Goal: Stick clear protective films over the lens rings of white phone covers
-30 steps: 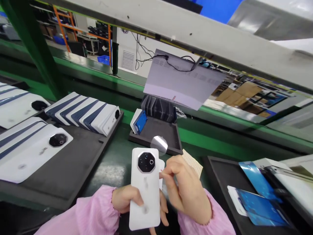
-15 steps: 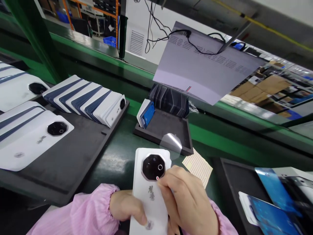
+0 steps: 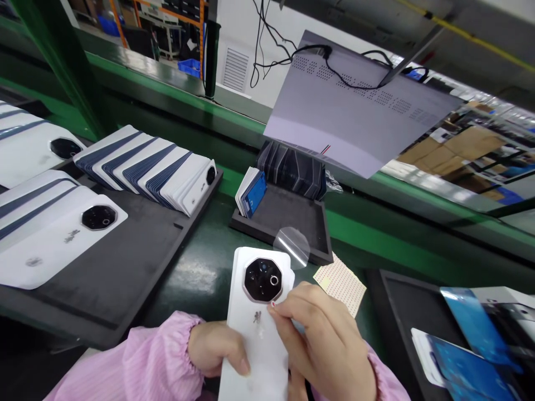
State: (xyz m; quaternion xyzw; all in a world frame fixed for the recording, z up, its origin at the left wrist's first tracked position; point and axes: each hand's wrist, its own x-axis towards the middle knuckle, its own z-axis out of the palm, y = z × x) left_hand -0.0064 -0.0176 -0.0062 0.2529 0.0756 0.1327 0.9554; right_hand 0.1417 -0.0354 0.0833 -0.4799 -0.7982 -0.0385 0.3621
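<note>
White phone cover (image 3: 259,342) is held just on the near side of the small tray (image 3: 290,207) — left hand (image 3: 219,346) clamped on it, thumb across the front. Right hand (image 3: 328,342) has its thumb and finger pinched on a tiny red-and-white piece (image 3: 273,304) by the camera (image 3: 262,280). Sticker sheet (image 3: 341,283) near the small tray's right corner; big tray (image 3: 144,234) with more covers (image 3: 163,161) — left of the small tray.

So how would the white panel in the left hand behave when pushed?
The white panel is likely stiff: it looks flat in the left hand. It may be slippery too, since its surface looks smooth.
</note>
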